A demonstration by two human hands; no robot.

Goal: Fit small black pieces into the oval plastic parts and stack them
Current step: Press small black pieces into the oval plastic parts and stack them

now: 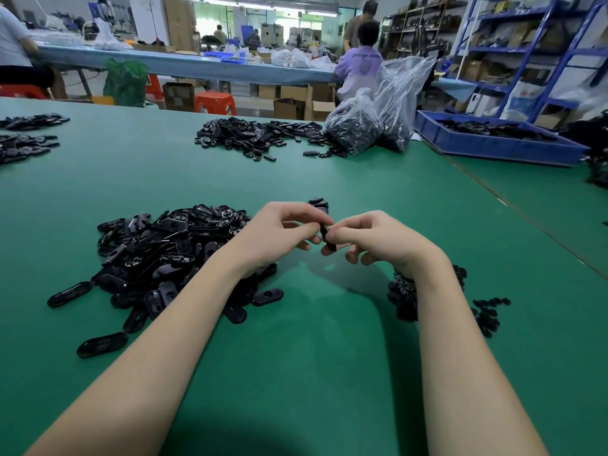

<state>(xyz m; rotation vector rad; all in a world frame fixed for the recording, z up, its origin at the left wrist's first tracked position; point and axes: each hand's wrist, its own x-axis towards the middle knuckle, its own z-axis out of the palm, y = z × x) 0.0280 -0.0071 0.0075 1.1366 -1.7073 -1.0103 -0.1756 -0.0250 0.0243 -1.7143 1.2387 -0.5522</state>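
Both hands meet above the green table [312, 340] and hold one black oval plastic part [326, 236] edge-on between them. My left hand [279, 230] pinches its upper end; my right hand [371, 238] pinches its lower side with curled fingers. A big heap of black oval parts [158, 255] lies to the left under my left forearm. A smaller heap of small black pieces [483, 307] lies to the right, partly hidden by my right wrist. A short stack of oval parts [318, 204] stands just behind my left fingers.
Another pile of oval parts [256, 136] lies at the table's far side beside clear bags of black parts [355, 125]. A blue bin [493, 143] sits at the far right. More piles [23, 136] lie at the far left. People work at a bench behind.
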